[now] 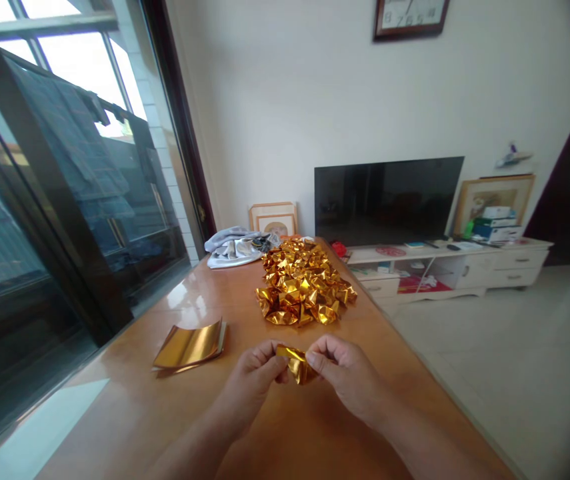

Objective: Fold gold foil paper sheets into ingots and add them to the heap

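Between my two hands, a partly folded piece of shiny gold foil paper [299, 366] is held just above the wooden table [285, 440]. My left hand [259, 370] pinches its left end with thumb and fingers. At the right end, my right hand [339, 367] grips it the same way. Beyond my hands lies a heap of folded gold paper ingots [305, 283]. To the left of my left hand rests a stack of flat gold foil sheets [189, 347], slightly curled at the edges.
A grey and white cloth bundle [237, 247] lies at the table's far left end. A pale sheet [59, 433] covers the near left corner. Past the right edge stand a low white cabinet [509, 267] and a television [389, 200]. Glass doors [89, 167] line the left side.
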The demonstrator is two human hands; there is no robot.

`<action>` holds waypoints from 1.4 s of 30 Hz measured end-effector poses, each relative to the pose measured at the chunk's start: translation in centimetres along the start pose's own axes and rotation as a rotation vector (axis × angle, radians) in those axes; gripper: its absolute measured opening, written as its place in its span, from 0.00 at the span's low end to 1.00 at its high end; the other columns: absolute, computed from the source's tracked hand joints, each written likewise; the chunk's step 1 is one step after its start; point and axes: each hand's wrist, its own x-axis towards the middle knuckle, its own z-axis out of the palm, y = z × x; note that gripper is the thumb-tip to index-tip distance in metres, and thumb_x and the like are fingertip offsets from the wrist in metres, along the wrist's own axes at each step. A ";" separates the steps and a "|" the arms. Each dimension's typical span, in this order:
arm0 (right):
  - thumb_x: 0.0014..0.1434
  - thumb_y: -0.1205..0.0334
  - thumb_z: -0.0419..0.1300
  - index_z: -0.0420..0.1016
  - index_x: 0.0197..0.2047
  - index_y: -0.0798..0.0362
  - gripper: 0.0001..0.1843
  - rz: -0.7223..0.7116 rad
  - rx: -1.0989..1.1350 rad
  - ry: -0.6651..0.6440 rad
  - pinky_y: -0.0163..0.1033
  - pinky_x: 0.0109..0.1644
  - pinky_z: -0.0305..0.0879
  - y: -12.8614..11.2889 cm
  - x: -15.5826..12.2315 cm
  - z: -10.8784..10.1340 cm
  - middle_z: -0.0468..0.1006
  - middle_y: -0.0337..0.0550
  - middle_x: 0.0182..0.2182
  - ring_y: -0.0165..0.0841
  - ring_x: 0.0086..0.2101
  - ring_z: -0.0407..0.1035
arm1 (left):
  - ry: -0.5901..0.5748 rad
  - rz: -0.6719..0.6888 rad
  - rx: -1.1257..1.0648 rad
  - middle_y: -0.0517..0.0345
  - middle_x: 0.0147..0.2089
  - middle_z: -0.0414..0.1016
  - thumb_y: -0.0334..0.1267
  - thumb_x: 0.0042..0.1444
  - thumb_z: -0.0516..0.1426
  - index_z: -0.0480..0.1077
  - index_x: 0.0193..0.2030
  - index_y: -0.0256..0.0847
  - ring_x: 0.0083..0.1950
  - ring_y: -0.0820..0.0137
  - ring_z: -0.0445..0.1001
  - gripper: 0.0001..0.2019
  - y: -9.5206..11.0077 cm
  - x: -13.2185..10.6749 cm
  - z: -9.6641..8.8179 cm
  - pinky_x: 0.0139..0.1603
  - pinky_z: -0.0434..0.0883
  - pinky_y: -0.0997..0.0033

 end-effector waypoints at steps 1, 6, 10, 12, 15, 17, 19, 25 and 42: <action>0.64 0.53 0.61 0.74 0.35 0.55 0.13 0.003 0.010 -0.005 0.39 0.41 0.68 -0.1 0.0 0.0 0.78 0.40 0.31 0.33 0.33 0.72 | 0.003 0.002 0.005 0.60 0.28 0.71 0.41 0.59 0.60 0.74 0.33 0.37 0.31 0.72 0.65 0.09 0.0 0.0 0.0 0.36 0.61 0.72; 0.64 0.51 0.61 0.74 0.35 0.55 0.14 0.015 0.053 -0.023 0.40 0.42 0.69 -0.6 -0.2 0.2 0.80 0.42 0.31 0.34 0.34 0.74 | 0.007 0.014 0.011 0.59 0.28 0.72 0.43 0.59 0.60 0.75 0.34 0.37 0.32 0.71 0.66 0.10 0.0 -0.1 -0.1 0.37 0.63 0.73; 0.63 0.50 0.62 0.74 0.35 0.54 0.15 0.026 0.079 -0.014 0.39 0.40 0.68 -0.5 -0.2 0.2 0.78 0.40 0.30 0.33 0.33 0.73 | 0.024 0.038 0.011 0.59 0.28 0.72 0.42 0.61 0.59 0.74 0.33 0.38 0.33 0.71 0.67 0.11 0.0 -0.1 0.0 0.38 0.63 0.72; 0.63 0.50 0.62 0.74 0.35 0.54 0.15 0.025 0.072 -0.006 0.38 0.40 0.68 -0.4 -0.2 0.2 0.78 0.40 0.30 0.33 0.33 0.73 | 0.022 0.041 -0.001 0.59 0.28 0.72 0.42 0.61 0.59 0.74 0.33 0.38 0.33 0.71 0.67 0.10 0.0 -0.1 0.0 0.38 0.63 0.72; 0.64 0.50 0.61 0.74 0.35 0.54 0.15 0.014 0.056 -0.003 0.39 0.40 0.68 -0.4 -0.2 0.3 0.79 0.41 0.31 0.33 0.33 0.72 | 0.013 0.034 -0.044 0.58 0.31 0.73 0.40 0.59 0.60 0.74 0.37 0.38 0.33 0.71 0.67 0.07 -0.2 -0.1 0.1 0.38 0.64 0.73; 0.65 0.51 0.61 0.74 0.35 0.55 0.14 0.009 0.046 -0.010 0.39 0.40 0.67 -0.5 -0.2 0.3 0.79 0.41 0.31 0.33 0.33 0.72 | 0.018 0.029 -0.074 0.58 0.31 0.73 0.38 0.57 0.61 0.74 0.38 0.38 0.33 0.72 0.67 0.06 -0.3 0.0 0.2 0.38 0.64 0.73; 0.65 0.52 0.61 0.74 0.35 0.55 0.14 0.006 0.031 -0.017 0.39 0.40 0.67 -0.6 -0.2 0.4 0.79 0.42 0.31 0.33 0.33 0.72 | 0.022 0.026 -0.084 0.59 0.31 0.73 0.36 0.57 0.61 0.73 0.38 0.38 0.33 0.72 0.67 0.05 -0.4 0.0 0.3 0.38 0.64 0.73; 0.65 0.52 0.61 0.74 0.35 0.55 0.14 -0.011 0.031 -0.016 0.38 0.39 0.67 -0.9 -0.3 0.3 0.78 0.41 0.30 0.33 0.33 0.72 | 0.006 0.059 -0.051 0.60 0.30 0.71 0.38 0.60 0.59 0.74 0.37 0.38 0.33 0.72 0.66 0.06 -0.3 0.0 0.2 0.38 0.64 0.72; 0.64 0.50 0.60 0.75 0.36 0.54 0.15 -0.005 -0.032 0.036 0.38 0.39 0.65 -0.1 -0.1 0.0 0.76 0.39 0.30 0.32 0.32 0.68 | -0.036 0.068 -0.206 0.53 0.34 0.73 0.46 0.64 0.54 0.75 0.37 0.36 0.37 0.67 0.68 0.16 -0.2 0.0 -0.2 0.43 0.65 0.66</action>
